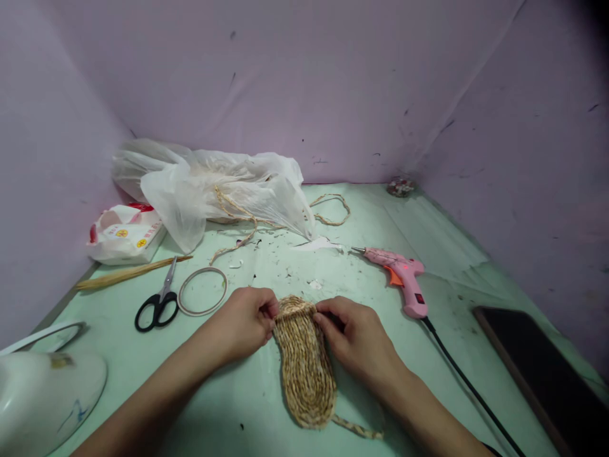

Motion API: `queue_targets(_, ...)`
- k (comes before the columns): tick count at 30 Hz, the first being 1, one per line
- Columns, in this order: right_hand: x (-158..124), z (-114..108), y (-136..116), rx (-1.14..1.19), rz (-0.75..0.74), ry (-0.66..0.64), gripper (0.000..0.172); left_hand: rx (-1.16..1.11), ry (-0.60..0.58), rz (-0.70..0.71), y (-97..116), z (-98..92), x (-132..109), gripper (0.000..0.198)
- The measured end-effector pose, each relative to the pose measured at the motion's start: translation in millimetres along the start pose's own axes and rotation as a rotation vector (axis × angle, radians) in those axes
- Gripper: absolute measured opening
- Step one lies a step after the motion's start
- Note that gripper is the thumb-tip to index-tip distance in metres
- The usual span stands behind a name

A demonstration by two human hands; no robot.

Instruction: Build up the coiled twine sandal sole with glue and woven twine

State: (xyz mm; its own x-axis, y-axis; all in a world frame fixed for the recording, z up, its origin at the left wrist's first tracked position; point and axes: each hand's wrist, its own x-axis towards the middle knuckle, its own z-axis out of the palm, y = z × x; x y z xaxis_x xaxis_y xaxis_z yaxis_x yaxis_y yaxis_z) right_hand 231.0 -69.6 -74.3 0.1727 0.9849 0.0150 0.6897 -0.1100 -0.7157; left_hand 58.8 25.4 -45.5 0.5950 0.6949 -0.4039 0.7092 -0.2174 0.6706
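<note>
A woven straw sole (pixel 308 368), long and rounded, made of coiled braided cord, lies on the pale green table at the front middle. A band of cord crosses near its far end. My left hand (pixel 252 322) pinches the far end at its left edge. At the right edge of the same end, my right hand (pixel 354 330) pinches it between thumb and forefinger. A loose cord tail (pixel 358 430) runs from the near end toward the right.
Black-handled scissors (pixel 162 304), a tape ring (pixel 203 291) and straw strands (pixel 133 273) lie left. Behind are a plastic bag (pixel 219 184) and a white packet (pixel 126 235). A pink glue gun (pixel 402 276) and a dark phone-like slab (pixel 537 368) lie right; a white object (pixel 52 400) is front left.
</note>
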Motion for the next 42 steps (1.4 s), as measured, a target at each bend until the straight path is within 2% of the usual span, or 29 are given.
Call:
queue_targets(6,2.8,-2.9,3.7,0.089,0.016,-0.061,0.022,0.024,-0.019,-0.003,-0.6,-0.5,-2.0,0.013)
queue_targets(11,-0.2,-5.0,0.6,-0.026,0.032,-0.021,0.021,0.028,-0.064,-0.018,-2.0,-0.9,-0.5,0.008)
queue_targets(14,-1.6,-7.1,-2.5,-0.073,0.06,0.003,0.019,0.132,-0.093,-0.025,3.7,-8.1,-4.1,0.009)
queue_targets(16,-2.3,-8.5,-4.8,-0.071,0.055,0.018,0.017,0.23,-0.065,-0.021,12.2,-15.0,-9.3,0.016)
queue_targets(20,-6.9,-9.3,-12.8,-0.006,-0.073,0.009,0.017,0.289,0.074,0.011,33.8,-20.4,-22.8,0.037)
queue_targets(25,-13.5,-12.3,-21.8,0.18,-0.224,-0.103,0.017,0.229,0.024,0.055,43.1,-3.6,-33.8,0.024)
queue_targets(27,-11.2,-18.1,-17.7,0.098,-0.212,-0.099,0.018,0.295,0.031,0.044,41.1,1.8,-34.2,0.026)
queue_targets(30,-0.9,-27.0,-3.0,-0.238,-0.109,0.092,0.037,0.422,0.021,0.024,37.1,4.8,-29.8,0.026)
queue_targets(32,8.2,-28.2,6.8,-0.469,-0.077,0.141,0.048,0.479,0.001,0.012,34.8,5.6,-24.8,0.026)
queue_targets(36,20.9,-17.4,11.2,-0.694,-0.149,0.026,0.05,0.504,-0.034,0.009,30.6,7.7,-17.6,0.027)
queue_targets(42,15.8,-4.7,-0.9,-0.76,-0.119,-0.039,0.046,0.47,-0.035,0.023,25.3,8.0,-18.8,0.028)
